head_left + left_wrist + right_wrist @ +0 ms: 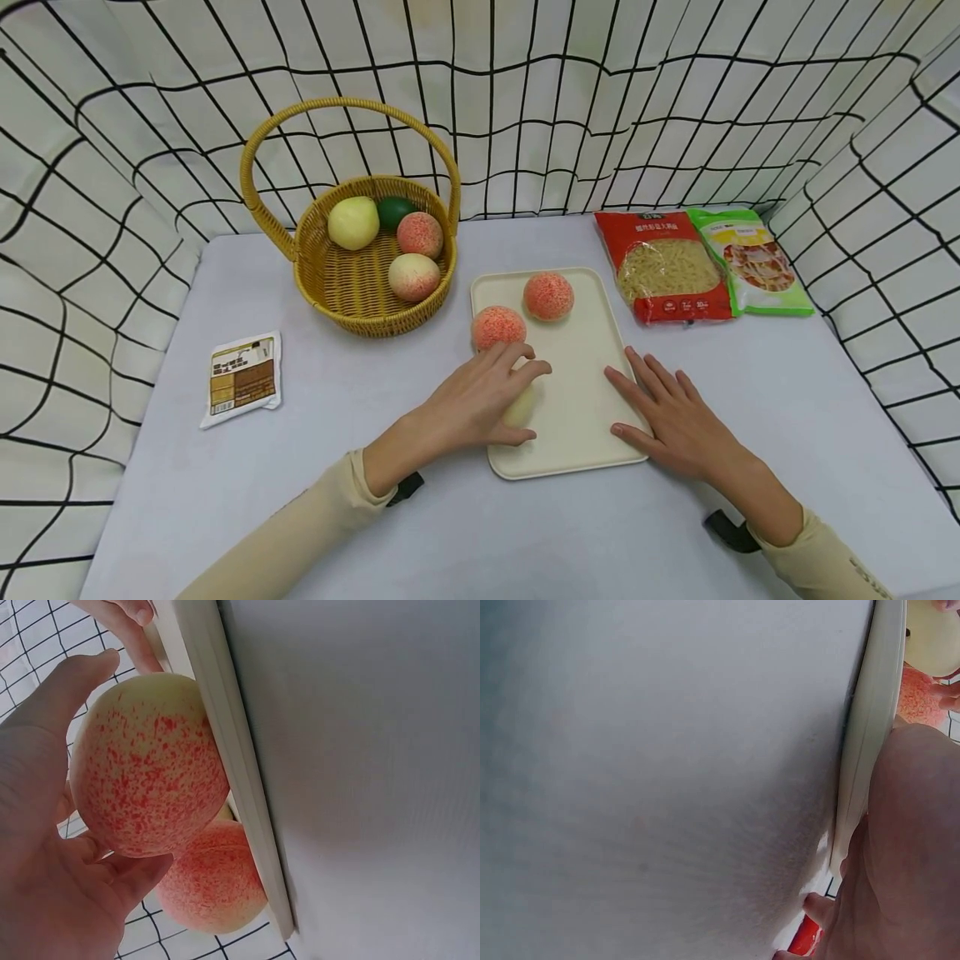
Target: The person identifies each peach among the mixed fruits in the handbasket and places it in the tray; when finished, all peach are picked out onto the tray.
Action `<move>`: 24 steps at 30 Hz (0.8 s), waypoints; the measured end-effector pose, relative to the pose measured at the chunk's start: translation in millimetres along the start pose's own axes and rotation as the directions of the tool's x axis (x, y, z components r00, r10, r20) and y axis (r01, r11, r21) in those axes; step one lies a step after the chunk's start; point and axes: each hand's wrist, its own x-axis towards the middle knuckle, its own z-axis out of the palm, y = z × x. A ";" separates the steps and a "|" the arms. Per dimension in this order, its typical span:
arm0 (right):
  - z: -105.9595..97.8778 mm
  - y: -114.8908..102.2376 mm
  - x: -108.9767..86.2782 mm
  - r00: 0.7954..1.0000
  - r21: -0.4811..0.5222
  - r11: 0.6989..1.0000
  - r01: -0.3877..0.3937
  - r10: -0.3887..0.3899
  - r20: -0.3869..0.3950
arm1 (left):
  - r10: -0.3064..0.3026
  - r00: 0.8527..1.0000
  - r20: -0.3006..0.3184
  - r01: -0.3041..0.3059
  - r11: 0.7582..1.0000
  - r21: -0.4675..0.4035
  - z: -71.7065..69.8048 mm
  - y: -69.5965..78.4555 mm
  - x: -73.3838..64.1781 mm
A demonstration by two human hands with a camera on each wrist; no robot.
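Observation:
My left hand [480, 396] is spread around a pale peach [520, 408] at the left side of a cream tray [573, 433]. In the left wrist view, this peach [150, 765] shows red speckles; the fingertips lie along its lower side and the thumb stands a little apart from it. Two reddish peaches, one near my left fingers [498, 327] and one farther back [548, 296], also sit on the tray. My right hand [678, 421] lies with fingers extended over the tray's right edge and holds nothing.
A wicker basket [345, 287] at the back left contains a yellow fruit [353, 222], a dark green one [394, 212] and two peaches. A brown-and-white packet [243, 379] lies left. Red [667, 267] and green [757, 262] food bags lie back right. Black netting surrounds the table.

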 end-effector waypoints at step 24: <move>0.4 -0.2 -0.2 1.000 0.008 1.000 0.017 -0.017 -0.017 | -0.068 0.987 -0.146 0.061 0.997 -0.052 -27.5 -18.3 -3.6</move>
